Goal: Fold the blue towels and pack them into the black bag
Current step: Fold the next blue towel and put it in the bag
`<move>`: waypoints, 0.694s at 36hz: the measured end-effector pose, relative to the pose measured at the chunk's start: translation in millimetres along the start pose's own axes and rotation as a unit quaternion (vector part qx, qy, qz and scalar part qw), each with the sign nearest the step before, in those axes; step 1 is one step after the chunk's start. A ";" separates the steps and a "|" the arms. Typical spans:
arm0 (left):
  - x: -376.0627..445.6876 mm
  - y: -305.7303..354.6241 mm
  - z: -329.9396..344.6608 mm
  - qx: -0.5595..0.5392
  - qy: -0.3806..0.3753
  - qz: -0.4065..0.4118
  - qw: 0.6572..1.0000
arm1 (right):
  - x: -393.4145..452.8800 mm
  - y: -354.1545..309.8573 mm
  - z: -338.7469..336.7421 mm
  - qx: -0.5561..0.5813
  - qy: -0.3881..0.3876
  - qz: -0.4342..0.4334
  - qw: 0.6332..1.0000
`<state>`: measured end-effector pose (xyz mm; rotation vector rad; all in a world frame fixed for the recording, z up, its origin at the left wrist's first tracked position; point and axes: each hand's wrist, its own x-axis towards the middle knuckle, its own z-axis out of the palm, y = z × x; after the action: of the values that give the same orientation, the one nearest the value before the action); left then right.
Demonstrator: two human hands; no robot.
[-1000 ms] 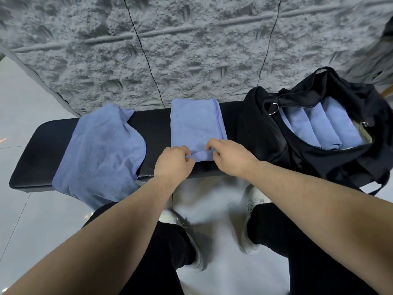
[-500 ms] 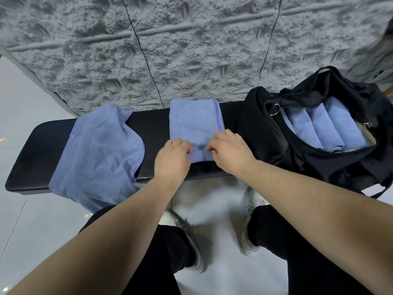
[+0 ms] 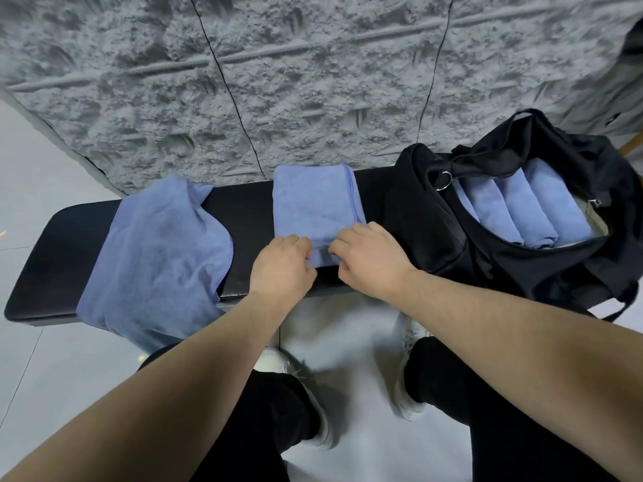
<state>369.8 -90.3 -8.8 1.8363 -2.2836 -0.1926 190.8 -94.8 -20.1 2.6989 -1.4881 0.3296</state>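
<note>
Blue cloth, a folded towel [image 3: 315, 203], lies in the middle of the black bench [image 3: 250, 217], its near edge pinched by the curled fingers of the left hand [image 3: 282, 266] and the right hand [image 3: 370, 257]. A loose towel [image 3: 156, 252] drapes over the bench at left, and the black bag [image 3: 428, 220] at right, mouth open, holds rolled towels [image 3: 522, 207] side by side.

Black padded bench [image 3: 250, 217] stands on pale tiled floor [image 3: 45, 370], far edge against a rough grey wall. Toward the left end: loose blue towel [image 3: 156, 252], draped over the near edge and hanging down. Mid-bench: folded towel [image 3: 313, 207], spanning from far edge toward near edge. Right end: open black bag [image 3: 424, 220], overhanging the near edge.
</note>
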 end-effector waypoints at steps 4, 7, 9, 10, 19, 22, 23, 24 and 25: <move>-1.9 -1.5 2.1 0.014 -0.004 0.028 1.000 | 0.7 1.7 4.6 0.010 0.003 0.007 1.000; -1.2 -1.8 3.6 0.021 0.001 0.028 0.999 | 3.1 1.1 6.7 0.018 0.005 0.025 1.000; -0.1 -1.6 5.1 0.015 0.007 0.020 1.000 | 4.6 -0.1 5.2 0.031 -0.012 0.039 0.999; 0.6 -1.3 5.2 0.011 0.007 0.015 1.000 | 5.2 -0.8 3.8 0.038 -0.024 0.045 0.998; -1.3 0.3 -1.9 -0.039 -0.027 -0.021 0.999 | 0.6 2.7 -10.0 0.092 -0.092 0.068 0.989; -4.1 1.5 -4.1 -0.055 -0.049 -0.030 0.997 | -3.7 1.6 -12.3 0.106 -0.106 0.073 0.986; -5.1 2.3 -5.2 -0.056 -0.056 -0.030 0.996 | -4.6 1.2 -12.9 0.109 -0.111 0.073 0.985; -5.8 2.9 -6.3 -0.056 -0.065 -0.031 0.996 | -5.1 0.4 -14.1 0.111 -0.116 0.074 0.984; -6.5 3.9 -7.8 -0.056 -0.075 -0.033 0.995 | -5.5 -0.4 -15.4 0.115 -0.123 0.076 0.983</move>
<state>369.3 -82.9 -0.9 1.8994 -2.2583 -0.4729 185.7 -87.9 -6.1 2.8980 -1.8344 0.1889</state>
